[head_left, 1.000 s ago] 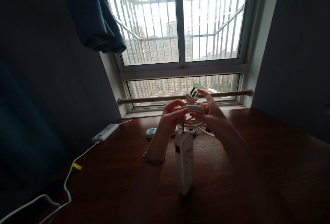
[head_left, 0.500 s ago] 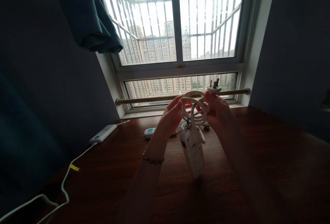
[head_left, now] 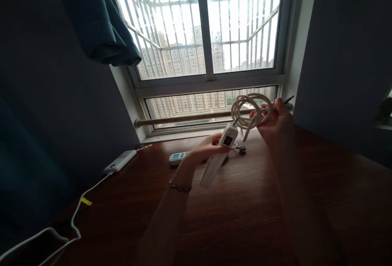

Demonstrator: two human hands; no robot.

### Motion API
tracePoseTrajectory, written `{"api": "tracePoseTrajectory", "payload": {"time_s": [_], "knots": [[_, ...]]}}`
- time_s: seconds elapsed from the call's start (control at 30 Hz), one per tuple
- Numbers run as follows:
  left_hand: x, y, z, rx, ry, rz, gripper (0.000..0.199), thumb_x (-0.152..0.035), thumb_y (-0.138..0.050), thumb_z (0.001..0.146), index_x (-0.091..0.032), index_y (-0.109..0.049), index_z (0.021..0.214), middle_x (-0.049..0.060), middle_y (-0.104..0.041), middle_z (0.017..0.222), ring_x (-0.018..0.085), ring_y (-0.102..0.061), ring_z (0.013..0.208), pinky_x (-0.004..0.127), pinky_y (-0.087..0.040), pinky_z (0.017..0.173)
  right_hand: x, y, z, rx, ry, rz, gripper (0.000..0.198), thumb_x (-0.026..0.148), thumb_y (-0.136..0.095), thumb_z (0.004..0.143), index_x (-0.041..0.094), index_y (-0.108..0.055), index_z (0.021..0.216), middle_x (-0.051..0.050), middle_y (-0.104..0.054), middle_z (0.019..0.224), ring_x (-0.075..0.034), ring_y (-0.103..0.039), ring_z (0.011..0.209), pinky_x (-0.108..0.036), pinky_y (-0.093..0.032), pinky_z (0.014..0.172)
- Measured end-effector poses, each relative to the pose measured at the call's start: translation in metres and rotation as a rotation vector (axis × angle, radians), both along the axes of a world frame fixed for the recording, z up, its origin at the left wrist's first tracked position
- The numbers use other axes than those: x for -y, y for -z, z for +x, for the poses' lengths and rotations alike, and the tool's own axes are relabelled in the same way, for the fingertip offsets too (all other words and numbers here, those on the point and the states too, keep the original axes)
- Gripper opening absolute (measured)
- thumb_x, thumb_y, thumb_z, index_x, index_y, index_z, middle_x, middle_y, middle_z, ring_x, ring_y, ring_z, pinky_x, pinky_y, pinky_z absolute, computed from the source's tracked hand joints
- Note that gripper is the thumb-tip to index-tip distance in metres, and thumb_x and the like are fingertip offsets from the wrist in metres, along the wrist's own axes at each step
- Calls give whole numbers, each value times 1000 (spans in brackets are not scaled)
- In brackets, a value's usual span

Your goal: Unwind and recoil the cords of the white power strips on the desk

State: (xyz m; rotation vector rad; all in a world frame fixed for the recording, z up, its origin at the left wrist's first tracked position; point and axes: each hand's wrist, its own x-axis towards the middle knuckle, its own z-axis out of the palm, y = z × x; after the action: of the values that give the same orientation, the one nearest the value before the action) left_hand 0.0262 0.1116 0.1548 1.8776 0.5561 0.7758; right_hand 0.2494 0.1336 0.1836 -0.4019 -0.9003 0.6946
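Observation:
A white power strip (head_left: pixel 213 168) hangs tilted above the table, its upper end with a dark switch pointing up and right. My left hand (head_left: pixel 204 149) is closed around it below the switch, a beaded bracelet on the wrist. From that end runs a white cord (head_left: pixel 249 126), wound into loops and held by a small blue tie. My right hand (head_left: pixel 278 122) grips the loops' right side. Dark plug pins (head_left: pixel 288 99) stick out beyond its fingers; the plug's body is mostly hidden.
Behind my left hand lies another power strip (head_left: pixel 175 158), with a dark plug (head_left: pixel 242 150) to its right. A white power bank (head_left: pixel 121 162) with a white cable (head_left: pixel 78 209) lies left on the brown wooden table (head_left: pixel 245 217). Beyond are a rail (head_left: pixel 183 119) and barred window.
My left hand has left the cord loops and taken hold of the power strip, which has swung to a leftward slant. My right hand has moved right and slightly up with the cord.

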Motion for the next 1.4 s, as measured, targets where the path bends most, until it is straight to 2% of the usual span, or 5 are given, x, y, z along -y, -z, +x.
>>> {"api": "tracePoseTrajectory", "payload": {"time_s": [0.2, 0.43, 0.8, 1.0, 1.4], "knots": [[12, 3, -36, -486, -659, 652, 41, -49, -73, 58, -22, -57, 84, -1, -57, 71, 15, -49, 62, 24, -31, 55, -16, 19, 44, -224, -148, -95, 34, 36, -76, 65, 18, -48, 70, 7, -53, 61, -8, -58, 56, -24, -54, 59], [19, 41, -89, -939, -745, 999, 47, -42, -65, 66, -21, -52, 106, 10, -59, 103, 29, -54, 95, 35, -40, 79, -17, 72, 89, -105, -56, -259, 26, 28, -77, 65, 15, -56, 72, 4, -61, 64, -11, -64, 60, -24, -58, 61], [10, 100, -124, -967, -661, 920, 47, -33, -65, 67, -19, -52, 110, 13, -59, 110, 29, -56, 98, 38, -42, 86, -17, 166, 68, -109, -57, -540, 30, 32, -78, 63, 14, -56, 74, 5, -59, 58, -5, -55, 41, -13, -44, 35], [2, 123, -132, -911, -684, 861, 54, -42, -65, 70, -14, -48, 113, 15, -62, 104, 29, -59, 95, 38, -44, 84, -16, 181, 66, -121, -139, -613, 14, 17, -69, 76, 13, -56, 79, 4, -62, 67, -8, -62, 55, -21, -56, 56], [-37, 135, -132, -929, -630, 779, 51, -44, -68, 67, -19, -52, 110, 10, -60, 108, 28, -57, 102, 38, -43, 89, -24, 205, 81, -34, -112, -886, 6, 13, -55, 87, 9, -58, 90, 0, -62, 78, -8, -61, 65, -20, -53, 55]]}}
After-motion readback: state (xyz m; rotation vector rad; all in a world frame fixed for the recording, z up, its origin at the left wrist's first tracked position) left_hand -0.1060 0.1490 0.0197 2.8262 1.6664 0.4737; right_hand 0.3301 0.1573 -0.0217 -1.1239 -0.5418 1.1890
